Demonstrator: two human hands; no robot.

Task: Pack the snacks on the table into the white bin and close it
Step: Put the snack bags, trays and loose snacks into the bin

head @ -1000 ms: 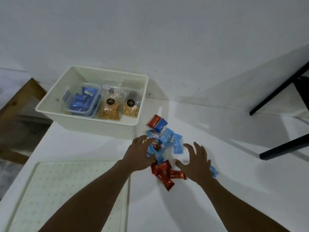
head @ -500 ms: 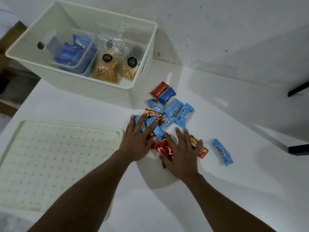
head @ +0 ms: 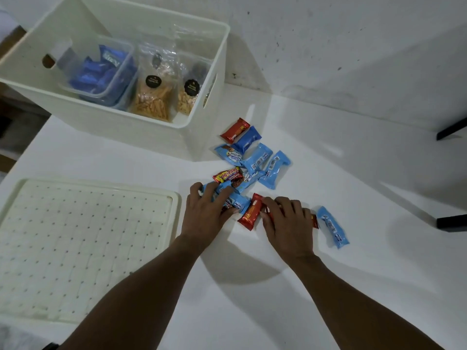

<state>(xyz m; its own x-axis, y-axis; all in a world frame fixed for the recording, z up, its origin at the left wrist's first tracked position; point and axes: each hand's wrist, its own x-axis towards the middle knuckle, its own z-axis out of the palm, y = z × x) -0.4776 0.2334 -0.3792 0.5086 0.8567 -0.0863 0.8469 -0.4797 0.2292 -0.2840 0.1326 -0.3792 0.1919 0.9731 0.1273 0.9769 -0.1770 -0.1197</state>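
Your left hand (head: 208, 213) and right hand (head: 286, 223) curl fingers (head: 223, 193) around snack packets (head: 255, 161) scattered on the table (head: 328, 286) beside the white bin (head: 156, 133); wrappers likely light, slick, crushable, so scoop bunches gently mid-body.

One bin (head: 101, 125), one lid (head: 86, 248), two bags (head: 151, 97) (head: 188, 94), two hands (head: 207, 215) (head: 288, 223)

We've got two black metal bars (head: 452, 128) poking in far right of the fingers (head: 285, 205), speckled white wall (head: 353, 46) beyond them, brown wooden furniture (head: 14, 40) way off left.
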